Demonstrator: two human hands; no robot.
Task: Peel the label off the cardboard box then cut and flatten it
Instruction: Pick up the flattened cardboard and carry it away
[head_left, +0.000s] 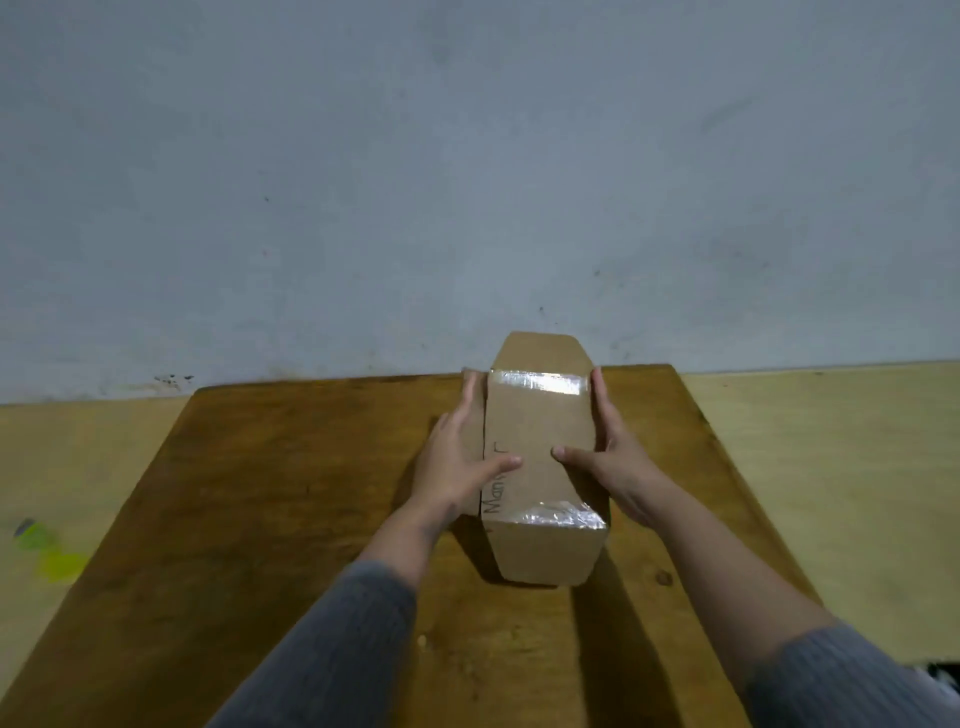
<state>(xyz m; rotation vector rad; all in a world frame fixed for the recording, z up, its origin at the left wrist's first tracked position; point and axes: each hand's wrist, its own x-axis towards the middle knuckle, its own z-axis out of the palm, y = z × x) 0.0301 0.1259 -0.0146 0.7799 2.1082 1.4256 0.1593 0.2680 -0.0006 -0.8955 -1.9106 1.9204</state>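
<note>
A long brown cardboard box (537, 421) lies on the wooden table (291, 493), its length running away from me. Shiny clear tape crosses its far end (540, 382) and its near end (550, 514). Dark handwriting runs along its top left edge. An end flap sticks out at the far end and another hangs at the near end. My left hand (457, 462) presses against the box's left side with the thumb on top. My right hand (613, 462) clasps the right side, thumb on top too. No label is visible from here.
A grey wall stands just behind the table. Pale wooden flooring shows on both sides. Blurred yellow-green objects (47, 551) lie on the floor at the left. Something dark sits at the bottom right corner.
</note>
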